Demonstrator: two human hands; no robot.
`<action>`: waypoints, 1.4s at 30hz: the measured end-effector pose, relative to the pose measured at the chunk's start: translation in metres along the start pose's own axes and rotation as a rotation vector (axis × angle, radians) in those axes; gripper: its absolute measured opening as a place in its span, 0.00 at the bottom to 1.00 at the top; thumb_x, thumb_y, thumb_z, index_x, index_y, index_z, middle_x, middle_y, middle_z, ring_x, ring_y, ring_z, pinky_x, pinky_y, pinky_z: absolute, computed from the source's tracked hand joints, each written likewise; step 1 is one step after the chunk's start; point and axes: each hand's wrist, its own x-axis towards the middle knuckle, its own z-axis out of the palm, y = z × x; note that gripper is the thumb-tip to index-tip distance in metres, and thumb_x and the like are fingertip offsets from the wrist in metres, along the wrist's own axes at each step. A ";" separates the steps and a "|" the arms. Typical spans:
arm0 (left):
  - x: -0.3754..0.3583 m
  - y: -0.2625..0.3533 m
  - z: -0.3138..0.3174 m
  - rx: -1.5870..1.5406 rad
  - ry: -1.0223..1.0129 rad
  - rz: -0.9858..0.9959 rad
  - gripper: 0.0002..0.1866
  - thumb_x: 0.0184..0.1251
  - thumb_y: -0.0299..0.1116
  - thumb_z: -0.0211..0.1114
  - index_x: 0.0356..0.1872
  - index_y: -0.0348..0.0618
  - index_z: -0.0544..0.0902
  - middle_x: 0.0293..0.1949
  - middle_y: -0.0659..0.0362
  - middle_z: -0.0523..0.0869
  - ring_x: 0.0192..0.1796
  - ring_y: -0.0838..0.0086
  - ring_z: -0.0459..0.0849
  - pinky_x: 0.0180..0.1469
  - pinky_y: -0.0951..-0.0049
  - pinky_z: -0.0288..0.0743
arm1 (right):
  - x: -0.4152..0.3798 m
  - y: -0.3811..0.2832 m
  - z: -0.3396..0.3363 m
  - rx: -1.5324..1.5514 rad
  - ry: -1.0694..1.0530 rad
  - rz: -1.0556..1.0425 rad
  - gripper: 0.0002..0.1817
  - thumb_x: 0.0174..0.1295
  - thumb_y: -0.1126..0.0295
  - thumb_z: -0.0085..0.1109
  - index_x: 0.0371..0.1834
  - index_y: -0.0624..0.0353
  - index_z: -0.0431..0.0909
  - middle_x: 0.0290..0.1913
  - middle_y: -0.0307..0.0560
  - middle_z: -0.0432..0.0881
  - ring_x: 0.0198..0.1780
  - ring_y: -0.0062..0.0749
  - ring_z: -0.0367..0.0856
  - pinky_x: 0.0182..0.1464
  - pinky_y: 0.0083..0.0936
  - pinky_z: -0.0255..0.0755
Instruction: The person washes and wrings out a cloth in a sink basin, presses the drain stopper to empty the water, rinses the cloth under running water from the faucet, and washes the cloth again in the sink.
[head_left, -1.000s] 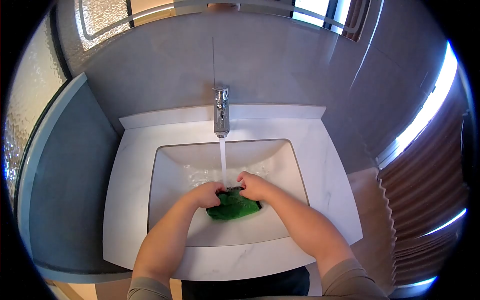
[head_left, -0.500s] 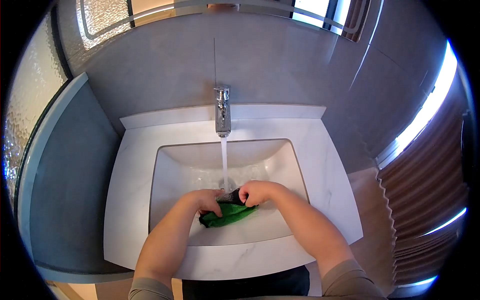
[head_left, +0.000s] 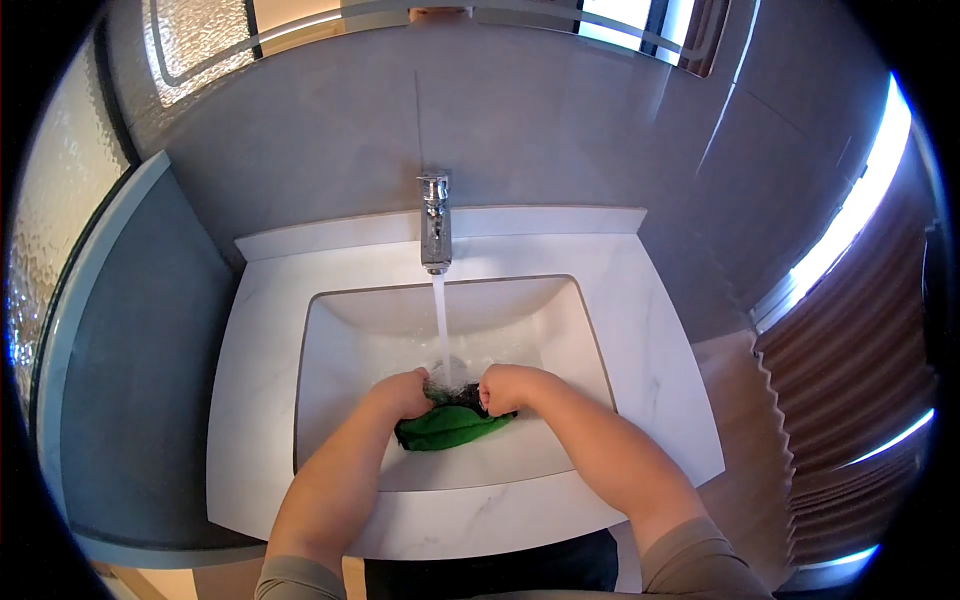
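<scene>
A wet green and black cloth (head_left: 452,428) hangs between my two hands low in the white sink basin (head_left: 350,330). My left hand (head_left: 404,392) is closed on its left upper edge. On the other side, my right hand (head_left: 503,388) grips the black upper edge with curled fingers. A stream of water (head_left: 441,325) falls from the chrome faucet (head_left: 436,225) onto the black part between the hands and splashes there. The drain behind the cloth is partly hidden by the water.
A white marbled countertop (head_left: 655,390) surrounds the basin, with a low backsplash against the grey wall. A mirror edge is at the top. A grey panel (head_left: 140,360) stands at the left, and a brown pleated curtain (head_left: 850,390) hangs at the right.
My left hand has shifted slightly up and its thumb no longer lies over the green part. The cloth's black edge is now more under the stream, with more splashing. The view has shifted slightly.
</scene>
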 end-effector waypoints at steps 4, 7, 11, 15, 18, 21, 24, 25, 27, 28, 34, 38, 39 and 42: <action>-0.016 0.015 -0.021 -0.020 -0.114 -0.067 0.23 0.51 0.37 0.65 0.50 0.40 0.80 0.47 0.45 0.84 0.48 0.55 0.83 0.51 0.65 0.76 | -0.005 0.003 -0.001 -0.005 0.102 -0.046 0.07 0.42 0.72 0.63 0.27 0.57 0.83 0.27 0.45 0.84 0.28 0.32 0.80 0.31 0.29 0.74; -0.013 0.013 -0.017 -0.108 -0.074 0.024 0.17 0.50 0.33 0.64 0.42 0.38 0.82 0.43 0.45 0.84 0.47 0.55 0.83 0.50 0.65 0.75 | -0.012 0.003 -0.011 0.133 0.047 -0.012 0.08 0.42 0.71 0.64 0.27 0.58 0.81 0.25 0.45 0.82 0.24 0.30 0.77 0.27 0.29 0.71; -0.010 0.012 -0.014 -0.291 0.080 0.149 0.14 0.49 0.24 0.59 0.40 0.36 0.80 0.38 0.46 0.84 0.43 0.55 0.82 0.46 0.64 0.75 | -0.008 0.008 -0.012 0.189 0.077 -0.082 0.10 0.43 0.69 0.65 0.29 0.57 0.78 0.23 0.44 0.80 0.23 0.30 0.76 0.25 0.29 0.70; -0.015 0.014 -0.015 -0.447 0.082 0.183 0.11 0.49 0.20 0.57 0.36 0.38 0.81 0.39 0.46 0.84 0.41 0.56 0.83 0.44 0.63 0.76 | -0.009 0.008 -0.010 0.287 0.143 -0.115 0.09 0.44 0.69 0.64 0.29 0.56 0.77 0.24 0.44 0.80 0.24 0.32 0.76 0.28 0.30 0.71; 0.012 -0.001 -0.007 -0.383 -0.037 0.218 0.06 0.49 0.24 0.59 0.30 0.39 0.81 0.37 0.45 0.84 0.39 0.56 0.83 0.43 0.64 0.76 | 0.002 0.014 -0.002 0.280 0.220 -0.172 0.09 0.45 0.68 0.62 0.29 0.57 0.78 0.26 0.46 0.81 0.27 0.35 0.77 0.33 0.30 0.72; -0.007 0.015 -0.020 -0.324 0.108 -0.108 0.04 0.45 0.27 0.62 0.25 0.39 0.81 0.33 0.46 0.84 0.36 0.56 0.82 0.41 0.64 0.76 | -0.002 0.012 -0.011 0.223 0.148 0.010 0.09 0.46 0.68 0.58 0.31 0.59 0.79 0.29 0.50 0.82 0.33 0.39 0.79 0.38 0.33 0.73; -0.003 -0.001 -0.016 -0.155 0.219 -0.043 0.06 0.44 0.26 0.64 0.27 0.39 0.81 0.31 0.47 0.84 0.35 0.57 0.83 0.40 0.64 0.77 | -0.003 0.012 -0.020 0.111 0.232 0.071 0.10 0.47 0.68 0.55 0.31 0.60 0.80 0.32 0.54 0.82 0.37 0.44 0.81 0.41 0.36 0.74; -0.001 -0.005 -0.016 -0.156 0.220 -0.042 0.06 0.44 0.26 0.64 0.27 0.39 0.81 0.31 0.47 0.84 0.35 0.57 0.83 0.40 0.64 0.77 | -0.001 0.014 -0.019 0.110 0.233 0.071 0.10 0.47 0.68 0.55 0.31 0.60 0.80 0.32 0.54 0.82 0.37 0.44 0.81 0.41 0.36 0.74; -0.001 -0.011 -0.017 -0.258 0.325 0.039 0.08 0.44 0.22 0.62 0.29 0.39 0.82 0.32 0.48 0.84 0.37 0.57 0.83 0.41 0.65 0.76 | 0.002 0.021 -0.018 0.161 0.368 0.135 0.11 0.48 0.69 0.53 0.33 0.61 0.80 0.35 0.57 0.83 0.40 0.49 0.81 0.42 0.39 0.74; -0.001 -0.011 -0.017 -0.258 0.326 0.038 0.08 0.44 0.22 0.62 0.29 0.39 0.82 0.32 0.48 0.84 0.37 0.57 0.83 0.41 0.65 0.76 | 0.001 0.022 -0.018 0.161 0.369 0.134 0.11 0.48 0.69 0.53 0.33 0.61 0.80 0.35 0.57 0.83 0.40 0.49 0.81 0.42 0.39 0.74; -0.008 0.004 -0.024 -0.461 0.244 0.103 0.13 0.51 0.32 0.67 0.39 0.44 0.84 0.37 0.48 0.85 0.41 0.59 0.84 0.45 0.64 0.78 | -0.007 0.025 -0.021 0.325 0.565 0.178 0.17 0.49 0.69 0.56 0.45 0.59 0.78 0.41 0.57 0.82 0.45 0.50 0.81 0.47 0.39 0.74; -0.010 0.009 -0.008 -0.028 0.102 0.070 0.20 0.49 0.44 0.68 0.45 0.51 0.84 0.42 0.51 0.85 0.47 0.57 0.84 0.51 0.60 0.77 | -0.016 0.014 -0.023 0.290 0.799 0.068 0.21 0.54 0.68 0.59 0.53 0.59 0.73 0.54 0.57 0.77 0.56 0.49 0.75 0.58 0.35 0.69; -0.011 0.010 -0.008 0.097 0.085 0.045 0.22 0.48 0.48 0.68 0.46 0.54 0.84 0.44 0.53 0.85 0.48 0.57 0.83 0.52 0.59 0.77 | -0.019 0.006 -0.030 0.315 1.022 -0.016 0.23 0.57 0.67 0.59 0.56 0.59 0.71 0.58 0.56 0.74 0.60 0.49 0.72 0.62 0.34 0.66; -0.008 0.010 -0.009 0.104 0.031 0.017 0.19 0.49 0.43 0.65 0.46 0.56 0.84 0.49 0.55 0.82 0.55 0.56 0.78 0.56 0.57 0.74 | -0.034 -0.016 -0.064 0.456 1.221 -0.296 0.24 0.60 0.67 0.57 0.60 0.60 0.69 0.61 0.59 0.71 0.64 0.56 0.66 0.65 0.42 0.60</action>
